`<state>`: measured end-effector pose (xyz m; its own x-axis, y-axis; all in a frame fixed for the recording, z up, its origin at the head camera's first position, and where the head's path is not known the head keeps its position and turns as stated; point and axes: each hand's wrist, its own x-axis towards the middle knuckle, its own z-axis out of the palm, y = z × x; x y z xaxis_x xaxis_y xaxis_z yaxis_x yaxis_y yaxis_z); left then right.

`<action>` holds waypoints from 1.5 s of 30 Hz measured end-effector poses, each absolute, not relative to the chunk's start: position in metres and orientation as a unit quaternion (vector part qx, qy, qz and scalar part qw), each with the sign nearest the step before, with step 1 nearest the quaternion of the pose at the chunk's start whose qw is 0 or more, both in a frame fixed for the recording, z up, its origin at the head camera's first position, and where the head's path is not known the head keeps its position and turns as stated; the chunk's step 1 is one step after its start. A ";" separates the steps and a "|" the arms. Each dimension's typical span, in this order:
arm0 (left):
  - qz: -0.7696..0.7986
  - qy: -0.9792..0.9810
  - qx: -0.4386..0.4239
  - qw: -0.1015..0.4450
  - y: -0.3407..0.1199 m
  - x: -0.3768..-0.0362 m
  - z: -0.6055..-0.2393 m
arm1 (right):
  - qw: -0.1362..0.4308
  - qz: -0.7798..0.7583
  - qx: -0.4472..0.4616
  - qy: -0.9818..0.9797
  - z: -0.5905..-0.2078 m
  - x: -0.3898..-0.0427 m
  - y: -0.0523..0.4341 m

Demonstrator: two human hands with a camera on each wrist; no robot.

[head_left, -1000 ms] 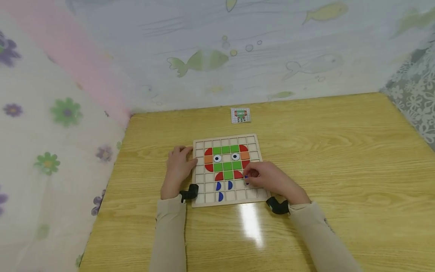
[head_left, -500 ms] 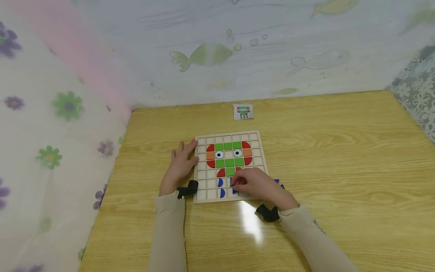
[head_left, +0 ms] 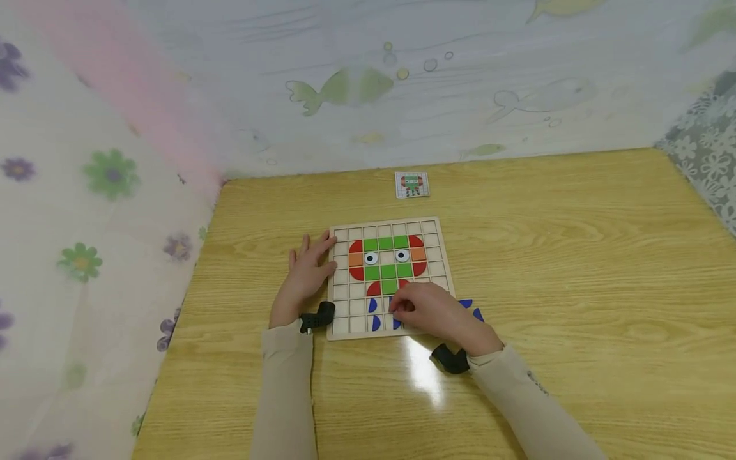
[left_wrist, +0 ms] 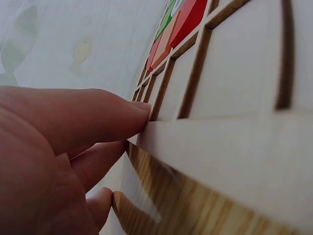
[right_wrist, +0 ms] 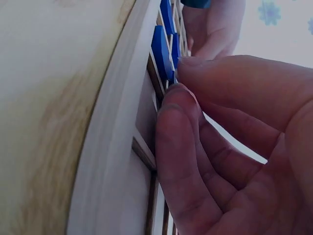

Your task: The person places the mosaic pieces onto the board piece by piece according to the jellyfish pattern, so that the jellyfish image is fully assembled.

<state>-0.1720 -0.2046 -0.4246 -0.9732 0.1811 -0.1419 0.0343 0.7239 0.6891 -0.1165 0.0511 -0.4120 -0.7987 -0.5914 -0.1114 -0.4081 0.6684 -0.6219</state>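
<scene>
The left hand (head_left: 306,275) lies flat, fingers straight and released, against the left edge of the grid board (head_left: 435,245) near the surface's middle. The right hand (head_left: 432,311) arches over the board's near rows, its grip pinching a blue piece (right_wrist: 162,51) at a cell.
</scene>
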 end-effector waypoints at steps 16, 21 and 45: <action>0.354 0.928 0.052 0.103 -0.204 -0.172 -0.423 | 0.178 -0.280 -0.325 0.886 -0.409 -0.115 0.052; 0.357 0.927 0.049 0.103 -0.204 -0.173 -0.422 | 0.173 -0.280 -0.329 0.885 -0.410 -0.115 0.052; 0.350 0.931 0.050 0.097 -0.205 -0.176 -0.427 | 0.162 -0.312 -0.257 0.900 -0.403 -0.127 0.080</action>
